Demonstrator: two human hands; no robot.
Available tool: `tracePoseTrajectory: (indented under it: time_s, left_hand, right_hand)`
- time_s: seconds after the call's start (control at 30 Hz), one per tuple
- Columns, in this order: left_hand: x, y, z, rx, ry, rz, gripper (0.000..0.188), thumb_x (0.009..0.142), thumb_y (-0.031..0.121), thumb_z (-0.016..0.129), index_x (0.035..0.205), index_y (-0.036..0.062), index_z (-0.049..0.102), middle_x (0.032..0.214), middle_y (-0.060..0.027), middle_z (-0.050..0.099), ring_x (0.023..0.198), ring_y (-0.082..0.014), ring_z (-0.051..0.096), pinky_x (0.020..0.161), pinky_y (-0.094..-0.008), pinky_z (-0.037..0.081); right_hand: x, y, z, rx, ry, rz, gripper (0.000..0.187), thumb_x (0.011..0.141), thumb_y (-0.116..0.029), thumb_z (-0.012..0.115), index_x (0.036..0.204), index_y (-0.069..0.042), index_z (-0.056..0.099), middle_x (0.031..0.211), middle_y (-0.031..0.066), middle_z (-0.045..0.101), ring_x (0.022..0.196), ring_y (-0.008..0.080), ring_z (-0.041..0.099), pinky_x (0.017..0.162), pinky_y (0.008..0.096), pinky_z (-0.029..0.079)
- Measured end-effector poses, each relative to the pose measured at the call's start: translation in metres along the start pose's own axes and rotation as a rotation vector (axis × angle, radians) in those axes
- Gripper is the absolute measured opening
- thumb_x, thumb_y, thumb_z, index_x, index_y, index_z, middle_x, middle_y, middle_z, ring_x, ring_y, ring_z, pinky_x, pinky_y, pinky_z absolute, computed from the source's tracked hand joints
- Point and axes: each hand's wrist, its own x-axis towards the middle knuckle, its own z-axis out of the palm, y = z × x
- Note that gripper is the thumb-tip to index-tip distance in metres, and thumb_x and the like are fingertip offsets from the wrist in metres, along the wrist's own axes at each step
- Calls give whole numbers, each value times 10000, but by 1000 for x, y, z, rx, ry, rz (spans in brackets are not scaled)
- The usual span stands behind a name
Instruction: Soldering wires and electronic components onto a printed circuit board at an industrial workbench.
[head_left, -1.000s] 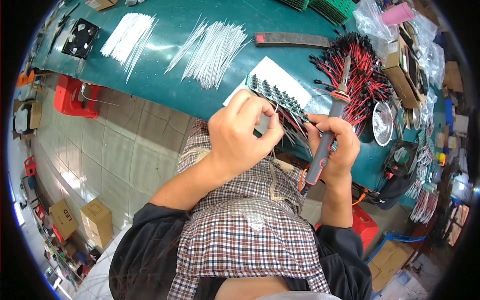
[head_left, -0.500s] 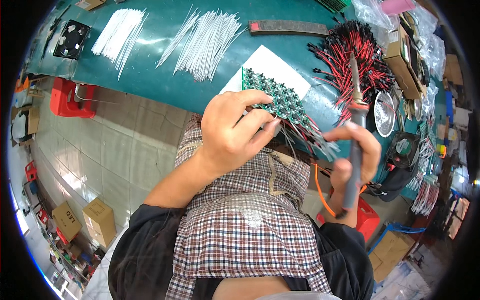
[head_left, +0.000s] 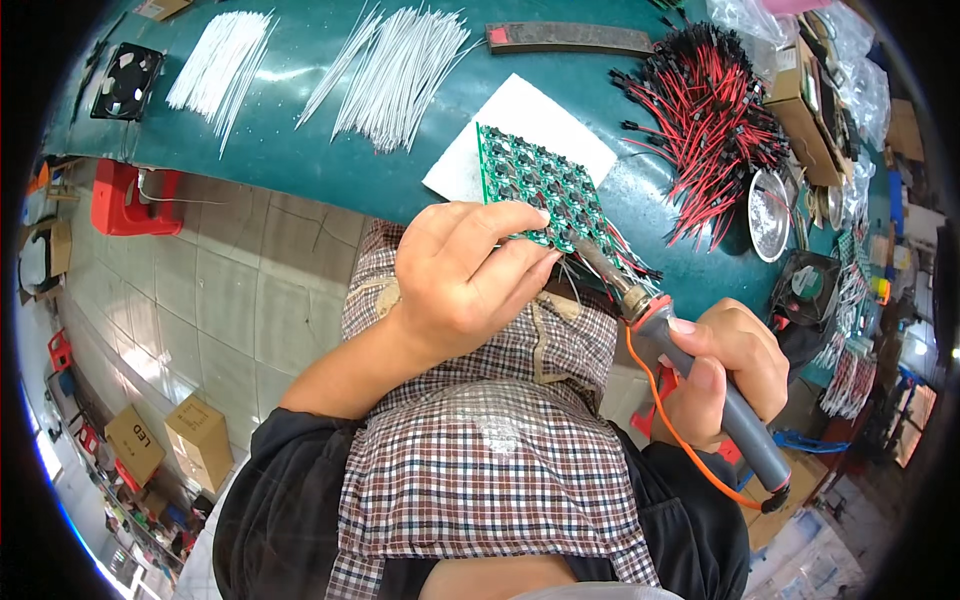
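Note:
A green circuit board panel (head_left: 540,172), crowded with small black parts, lies tilted over a white foam slab (head_left: 515,100). My left hand (head_left: 465,265) is closed at the panel's near edge, with fingertips pressed on it; a thin wire between them cannot be made out for sure. In my right hand (head_left: 735,365) is a grey-handled soldering iron (head_left: 715,395) with an orange cord (head_left: 655,385). Its metal tip points at the panel's near right edge, close to my left fingertips, and appears to touch there. Red, black and white wires (head_left: 630,255) hang from the panel's right side.
Two bundles of white wires or sticks (head_left: 400,80) lie on the green table (head_left: 300,170) at the far left. A dark bar (head_left: 570,39) lies behind the foam. To the right are a heap of red-and-black leads (head_left: 700,130), a metal dish (head_left: 769,215) and a black fan (head_left: 806,285).
The soldering iron has swung from pointing away over the table to pointing at the panel, its tip now at the near edge. My left hand stays at the panel.

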Motion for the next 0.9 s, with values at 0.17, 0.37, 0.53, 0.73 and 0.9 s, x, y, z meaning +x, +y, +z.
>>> tracePoseTrajectory:
  time_s: [0.17,0.37,0.53,0.73,0.9]
  left_hand:
    - [1,2,-2,-1,-14,-7,209,647,96,827,801,90,687,1005,-17,695,771,-201,631,661,-331,494]
    - [0,3,-1,-6,-16,-3,209,648,92,825,800,87,681,1004,-17,693,777,-200,628,659,-329,492]
    - [0,2,-1,-4,-15,-1,206,650,92,823,799,88,680,1008,-15,693,777,-198,625,656,-329,492]
    - [-1,2,-2,-8,-17,0,205,651,93,821,800,88,681,1012,-16,692,782,-196,627,652,-328,492]
    - [-2,2,-1,-20,-22,1,206,651,91,819,805,85,683,1011,-17,692,783,-197,629,650,-327,493]
  right_hand:
    - [2,-5,0,24,-11,83,147,780,10,626,906,52,688,647,99,638,474,183,570,455,294,437]
    - [-2,-7,-1,43,-4,205,128,784,35,628,897,45,689,673,116,670,483,168,581,464,279,442]
    - [-4,-5,3,68,42,212,124,779,42,631,886,43,694,661,113,669,479,162,578,461,275,437]
    - [-5,-6,2,69,23,224,123,776,39,627,878,50,694,671,117,679,469,161,574,451,275,432]
    - [-6,-6,3,78,40,237,117,769,43,627,866,48,693,671,120,679,470,160,567,449,278,426]
